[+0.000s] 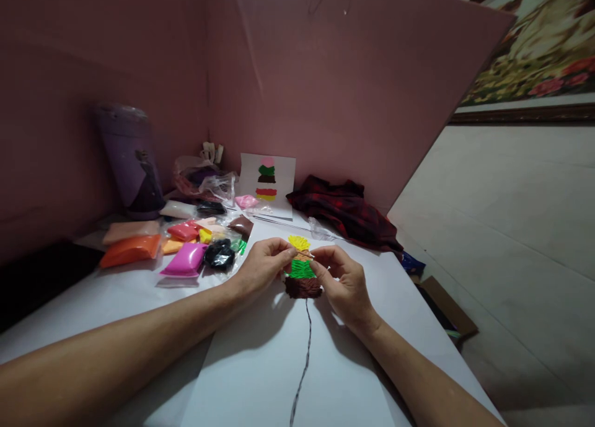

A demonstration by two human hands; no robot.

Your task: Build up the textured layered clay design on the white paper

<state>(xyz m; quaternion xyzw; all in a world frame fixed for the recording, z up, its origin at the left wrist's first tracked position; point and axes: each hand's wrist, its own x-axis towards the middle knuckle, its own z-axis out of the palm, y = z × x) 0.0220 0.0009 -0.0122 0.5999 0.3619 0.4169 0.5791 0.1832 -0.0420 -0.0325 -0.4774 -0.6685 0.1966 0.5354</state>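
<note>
A thin strip of orange-brown modelling clay (304,253) stretches between my two hands, over a layered clay picture on a white sheet of paper (255,371). Thumb and fingers of my left hand (264,261) pinch its left end. At the other end, my right hand (344,282) has its thumb and index finger closed on the strip. The picture has a yellow clay patch (299,242) on top, a green clay band (302,270) in the middle and a dark brown clay band (303,288) below. From the brown band a twisted dark line (307,340) runs toward me.
Several bags of coloured clay lie at the left, including an orange bag (130,251) and a magenta bag (184,261). Behind them stands a purple container (127,160). A card with coloured bands (284,174) leans at the back, beside a dark red checked cloth (344,207).
</note>
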